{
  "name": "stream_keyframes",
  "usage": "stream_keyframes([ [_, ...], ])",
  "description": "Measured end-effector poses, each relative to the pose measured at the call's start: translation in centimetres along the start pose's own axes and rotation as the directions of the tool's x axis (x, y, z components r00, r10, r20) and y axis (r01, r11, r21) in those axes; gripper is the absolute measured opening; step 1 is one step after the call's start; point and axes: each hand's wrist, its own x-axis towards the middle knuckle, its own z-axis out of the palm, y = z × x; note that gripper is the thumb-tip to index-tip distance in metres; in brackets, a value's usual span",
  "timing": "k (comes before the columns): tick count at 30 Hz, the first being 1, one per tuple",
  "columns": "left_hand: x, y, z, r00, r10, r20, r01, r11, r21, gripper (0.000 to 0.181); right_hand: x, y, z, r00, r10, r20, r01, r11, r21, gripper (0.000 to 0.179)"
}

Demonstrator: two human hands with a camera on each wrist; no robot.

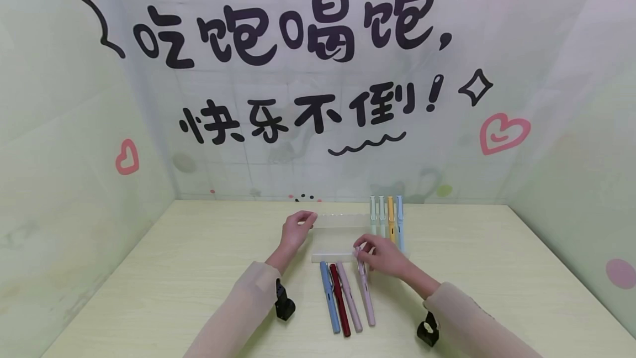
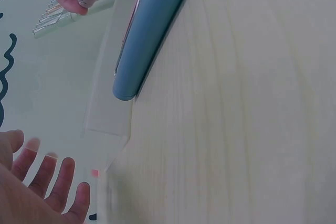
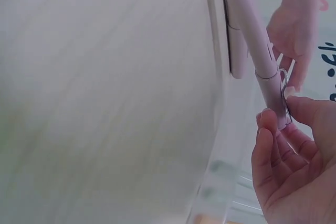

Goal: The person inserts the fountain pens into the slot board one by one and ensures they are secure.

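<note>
1. While the right hand (image 1: pixel 385 257) pinches the held pink pen (image 1: pixel 366 291) near its clip with thumb and fingers, the cap end of that pen is at the front edge of the clear rack (image 1: pixel 332 257).
2. The other end of the held pink pen points away from the rack, toward the person. I cannot tell if that end touches the table (image 1: pixel 149 291).
3. The left hand (image 1: pixel 296 231) is at the left end of the rack. Its fingers are mostly straight and a bit spread, with the tips right by the plastic. I cannot tell how hard they press.
4. Three more pens lie in front of the rack, close together. From left to right they are a blue pen (image 1: pixel 330 298), a dark red pen (image 1: pixel 340 301) and a second pink pen (image 1: pixel 350 298).
5. Four pens sit in a row at the right end of the rack, caps to the back: two mint green pens (image 1: pixel 381 215), a yellow pen (image 1: pixel 391 215) and a light blue pen (image 1: pixel 399 217). The right hand hides some of their lower parts.
6. Behind the rack is a pale wall (image 1: pixel 318 175) with big black writing (image 1: pixel 328 24).
</note>
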Motion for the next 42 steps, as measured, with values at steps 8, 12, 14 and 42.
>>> stream_keyframes([
  [8, 0.1, -0.1, 0.0, 1.000, 0.003, 0.000, -0.003, 1.000, 0.010, 0.028, 0.4, -0.1, -1.1, 0.999, 0.018, -0.036, -0.017, 0.999, 0.038, 0.017],
  [12, 0.1, -0.1, 0.0, 1.000, 0.005, -0.001, -0.005, 1.000, 0.011, 0.028, 0.6, 0.0, -1.8, 0.998, 0.013, -0.062, -0.010, 0.999, 0.048, 0.017],
  [14, 0.1, -0.1, 0.0, 1.000, 0.010, -0.001, -0.010, 1.000, 0.013, 0.028, 0.7, 0.1, -2.1, 0.997, 0.011, -0.074, -0.007, 0.999, 0.054, 0.017],
  [42, 0.1, 0.0, 0.0, 1.000, 0.007, -0.001, -0.007, 1.000, 0.008, 0.027, 2.7, -0.1, -6.7, 0.968, 0.063, -0.243, -0.050, 0.997, 0.062, 0.023],
])
